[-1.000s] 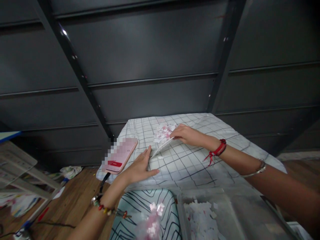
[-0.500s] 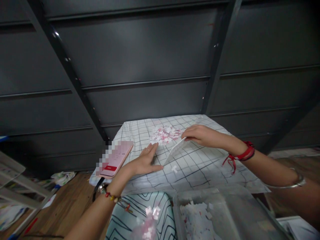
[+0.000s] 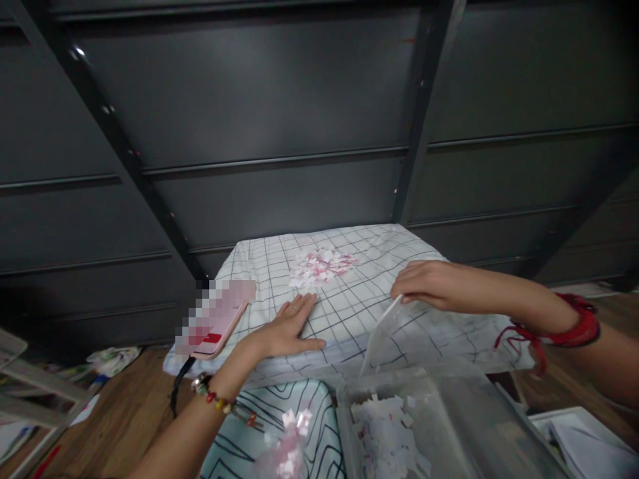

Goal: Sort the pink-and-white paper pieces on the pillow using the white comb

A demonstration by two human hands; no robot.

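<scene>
Head view: pinching a thin white card (image 3: 382, 326) by its upper edge with the fingers of the right hand (image 3: 429, 285), over the near right part of a desk (image 3: 359, 243) covered in white cloth with dark grid lines. Holding the card tilted, with its lower edge down toward the far rim of a clear plastic box (image 3: 449, 426); too blurred there to tell whether touching the rim or just short of it. Resting the left hand (image 3: 284, 330) palm down on the cloth, left of the card and well apart from it, with the fingers stretched forward, thumb spread away toward the right, holding nothing.

Just beyond the left fingertips, on the far middle of the desk, a loose heap of white and pink paper scraps (image 3: 322, 267). At the left edge of the desk, a pink phone (image 3: 219, 326), partly pixelated, with a black cable (image 3: 180, 386) hanging from its near end. Close in front of the desk, to the left, a pale blue-green tray (image 3: 322, 412) with black wavy lines, with a clear bag (image 3: 287, 452) of pink and white bits inside; right beside it, the plastic box, with more white scraps in its left part. Around the left wrist, a beaded bracelet (image 3: 217, 401); around the right, a red cord bracelet (image 3: 574, 322). Behind everything, a dark panelled wall (image 3: 274, 100).
</scene>
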